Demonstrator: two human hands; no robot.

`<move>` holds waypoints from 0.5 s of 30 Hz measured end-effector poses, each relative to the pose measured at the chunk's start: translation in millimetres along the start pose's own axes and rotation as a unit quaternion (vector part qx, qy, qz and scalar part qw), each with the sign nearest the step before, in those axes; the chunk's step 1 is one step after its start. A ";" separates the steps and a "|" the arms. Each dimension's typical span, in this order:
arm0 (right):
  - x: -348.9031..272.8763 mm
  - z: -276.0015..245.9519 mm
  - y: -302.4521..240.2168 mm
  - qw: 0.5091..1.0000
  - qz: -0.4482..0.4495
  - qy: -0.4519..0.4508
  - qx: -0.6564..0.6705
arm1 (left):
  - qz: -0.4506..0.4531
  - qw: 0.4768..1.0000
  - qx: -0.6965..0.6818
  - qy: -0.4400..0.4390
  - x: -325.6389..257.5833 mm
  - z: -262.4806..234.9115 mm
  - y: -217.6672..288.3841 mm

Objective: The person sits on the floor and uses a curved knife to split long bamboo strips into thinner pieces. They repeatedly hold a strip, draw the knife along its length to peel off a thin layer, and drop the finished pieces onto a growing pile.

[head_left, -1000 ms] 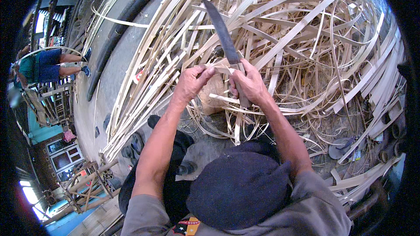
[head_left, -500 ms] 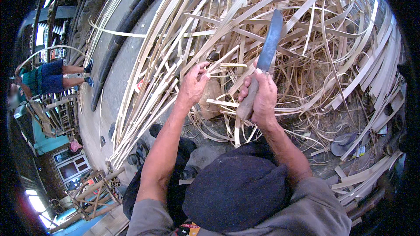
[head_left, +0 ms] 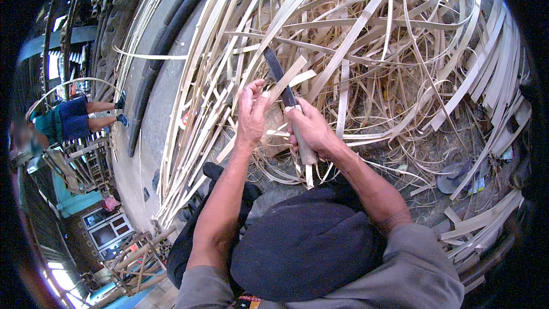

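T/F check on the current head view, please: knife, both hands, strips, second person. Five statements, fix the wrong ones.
1. The right hand grips the knife by its handle. True.
2. The left hand holds a black pipe. False: it holds a pale strip.
3. The blade's tip points toward the wearer's body. False: it points away, up the picture.
4. A tangled pile of strips lies beyond the hands. True.
5. The second person is at the picture's right edge. False: at the left, in dark blue shorts.
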State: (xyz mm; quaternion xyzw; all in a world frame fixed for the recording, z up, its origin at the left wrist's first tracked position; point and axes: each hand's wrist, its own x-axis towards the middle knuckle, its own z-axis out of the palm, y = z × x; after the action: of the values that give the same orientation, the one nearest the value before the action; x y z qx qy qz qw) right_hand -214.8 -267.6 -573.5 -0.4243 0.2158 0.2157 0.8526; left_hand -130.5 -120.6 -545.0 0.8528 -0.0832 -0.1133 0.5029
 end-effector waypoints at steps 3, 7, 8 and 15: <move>-2.2 2.1 -4.5 0.987 -0.091 -0.002 -0.133 | 0.164 0.954 0.251 0.008 19.6 -11.6 42.3; 2.2 19.2 -10.1 0.968 -0.132 -0.014 -0.214 | 0.078 0.925 0.356 -0.103 47.2 -13.7 95.7; 4.5 22.4 -10.3 0.965 -0.156 -0.030 -0.208 | 0.084 0.912 0.383 -0.117 53.7 -13.6 104.1; -18.0 26.0 -10.8 0.993 -0.024 -0.111 -0.020 | 0.141 0.926 0.349 -0.041 61.1 -41.0 102.3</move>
State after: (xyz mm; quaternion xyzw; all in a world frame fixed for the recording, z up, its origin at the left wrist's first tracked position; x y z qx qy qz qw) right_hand -218.7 -255.5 -542.5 -0.4200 0.1056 0.2454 0.8673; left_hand -63.3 -150.9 -442.8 0.9484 -0.2578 -0.0401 0.1805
